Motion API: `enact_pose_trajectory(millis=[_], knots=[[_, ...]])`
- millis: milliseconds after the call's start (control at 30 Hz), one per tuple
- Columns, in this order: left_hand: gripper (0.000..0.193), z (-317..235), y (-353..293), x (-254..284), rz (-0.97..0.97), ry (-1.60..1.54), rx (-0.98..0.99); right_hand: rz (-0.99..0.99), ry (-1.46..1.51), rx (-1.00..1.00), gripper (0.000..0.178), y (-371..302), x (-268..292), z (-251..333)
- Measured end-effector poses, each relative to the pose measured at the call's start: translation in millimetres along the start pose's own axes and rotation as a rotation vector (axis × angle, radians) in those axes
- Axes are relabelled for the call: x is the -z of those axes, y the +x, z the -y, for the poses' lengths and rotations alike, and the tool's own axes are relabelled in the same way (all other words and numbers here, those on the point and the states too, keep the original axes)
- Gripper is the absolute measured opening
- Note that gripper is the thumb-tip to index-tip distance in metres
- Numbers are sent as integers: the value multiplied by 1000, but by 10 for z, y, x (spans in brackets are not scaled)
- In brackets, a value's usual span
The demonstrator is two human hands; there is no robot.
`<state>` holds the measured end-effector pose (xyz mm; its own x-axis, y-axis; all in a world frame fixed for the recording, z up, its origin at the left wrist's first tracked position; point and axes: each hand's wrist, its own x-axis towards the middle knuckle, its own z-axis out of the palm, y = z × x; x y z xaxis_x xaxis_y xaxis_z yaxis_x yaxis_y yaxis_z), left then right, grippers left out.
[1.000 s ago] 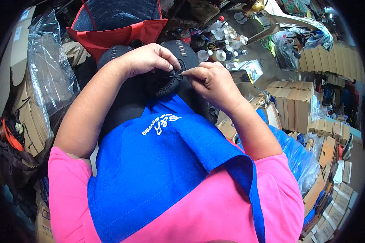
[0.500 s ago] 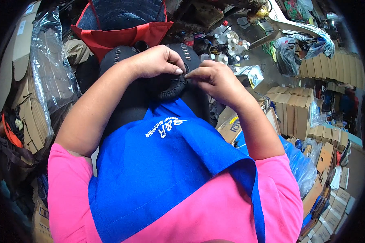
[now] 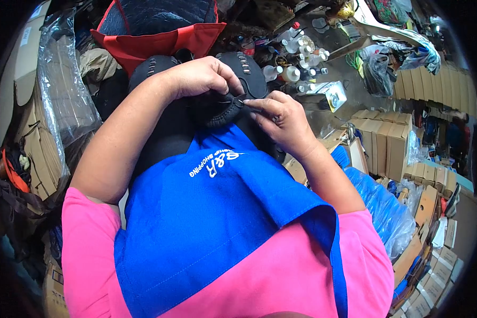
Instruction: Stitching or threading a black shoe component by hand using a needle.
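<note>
In my lap, above a blue apron, rests a black piece with a ridged, stitched rim; it looks like a shoe upper, though much of it is hidden. My left hand bends over its far side, thumb and fingers closed on its edge. From the right, my right hand meets that edge with thumb and forefinger drawn together. A thin dark strand shows by its fingertips. Whatever those fingers pinch is too small to name. Dark trousers cover my knees, each with light stitch marks.
Beyond my knees stands a red bag with a silvery lining. Several bottles crowd the floor to its right. Flattened cardboard in clear plastic leans at left. Cardboard boxes and blue plastic wrapping lie at right.
My right hand has shifted slightly down, its thumb lower and more visible. The black piece has tilted and shows less of its rim. My left hand stays nearly in place.
</note>
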<state>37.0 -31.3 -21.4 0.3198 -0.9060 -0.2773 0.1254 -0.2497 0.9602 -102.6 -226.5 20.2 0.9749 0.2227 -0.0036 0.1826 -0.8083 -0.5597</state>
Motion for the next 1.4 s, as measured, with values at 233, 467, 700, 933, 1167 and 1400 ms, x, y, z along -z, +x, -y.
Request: enact_pose_trajectory(millis=[233, 467, 700, 933, 1167, 1400], knots=[[32, -16, 23, 12, 59, 54, -24, 90, -125, 129, 23, 198, 236, 81], [33, -17, 36, 47, 80, 45, 11, 185, -232, 68, 18, 251, 262, 224], [33, 7, 36, 61, 59, 20, 0, 38, -161, 106, 26, 74, 137, 96], [31, -26, 36, 50, 62, 49, -3, 143, -257, 92, 20, 226, 254, 193], [23, 12, 88, -18, 28, 165, -81, 243, 120, -51, 18, 295, 212, -44], [28, 15, 45, 0, 11, 335, -160, 459, 499, -138, 23, 364, 176, -474]])
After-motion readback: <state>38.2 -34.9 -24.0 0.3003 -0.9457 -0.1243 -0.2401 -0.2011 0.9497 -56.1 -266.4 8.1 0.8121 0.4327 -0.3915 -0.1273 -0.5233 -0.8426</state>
